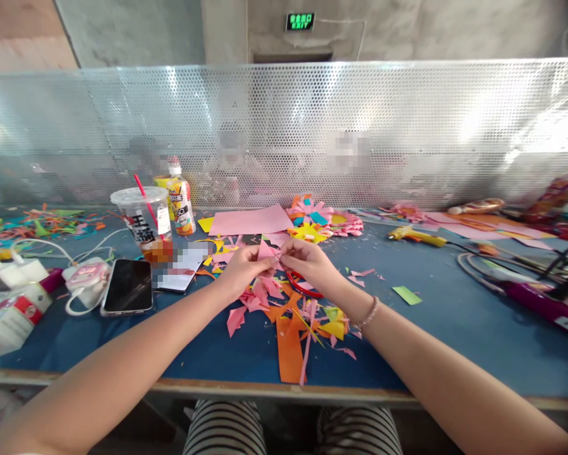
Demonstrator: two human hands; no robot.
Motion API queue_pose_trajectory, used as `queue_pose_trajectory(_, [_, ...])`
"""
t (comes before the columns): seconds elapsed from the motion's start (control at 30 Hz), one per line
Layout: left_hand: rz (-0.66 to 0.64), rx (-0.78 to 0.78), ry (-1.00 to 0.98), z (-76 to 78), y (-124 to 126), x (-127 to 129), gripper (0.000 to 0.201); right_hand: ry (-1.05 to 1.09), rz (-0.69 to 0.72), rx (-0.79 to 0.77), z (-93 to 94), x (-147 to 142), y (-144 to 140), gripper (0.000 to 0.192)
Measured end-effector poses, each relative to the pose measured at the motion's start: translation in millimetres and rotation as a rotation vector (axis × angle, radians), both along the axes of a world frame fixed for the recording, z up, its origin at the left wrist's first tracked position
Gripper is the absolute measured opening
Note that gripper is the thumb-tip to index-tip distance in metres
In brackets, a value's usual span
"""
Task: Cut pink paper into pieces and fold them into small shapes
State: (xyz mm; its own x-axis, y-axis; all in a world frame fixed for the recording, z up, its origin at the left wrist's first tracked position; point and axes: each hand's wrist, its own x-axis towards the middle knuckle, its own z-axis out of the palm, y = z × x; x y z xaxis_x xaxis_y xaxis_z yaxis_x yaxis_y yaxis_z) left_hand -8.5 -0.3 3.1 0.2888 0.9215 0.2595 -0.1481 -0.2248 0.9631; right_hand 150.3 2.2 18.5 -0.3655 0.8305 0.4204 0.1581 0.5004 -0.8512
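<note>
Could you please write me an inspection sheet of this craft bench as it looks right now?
Surface: blue table top, strewn with paper offcuts.
Job's things: small pink paper piece, pinched between both hands above the scrap pile; red scissors lie under the hands.
Clutter: pink sheet, paper flowers, plastic cup with red straw, drink bottle, phone face up, yellow glue gun, white carton.
Grips: left hand and right hand both closed on the pink paper piece.
Cables: white cable at left; dark cable at right.
Surroundings: perforated metal screen behind the table; green exit sign above.
</note>
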Motion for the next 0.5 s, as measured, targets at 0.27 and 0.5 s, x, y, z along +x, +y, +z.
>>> queue_pose_trajectory(0.27, [-0.017,-0.079,-0.055,0.4,-0.1,1.3,0.022,-0.108,-0.057,0.169,-3.5,1.6,1.9,0.007])
queue_pose_trajectory(0.5, [-0.068,-0.138,-0.168,5.2,-3.1,1.3,0.016,-0.100,-0.070,0.216,-0.8,0.4,-1.9,0.007])
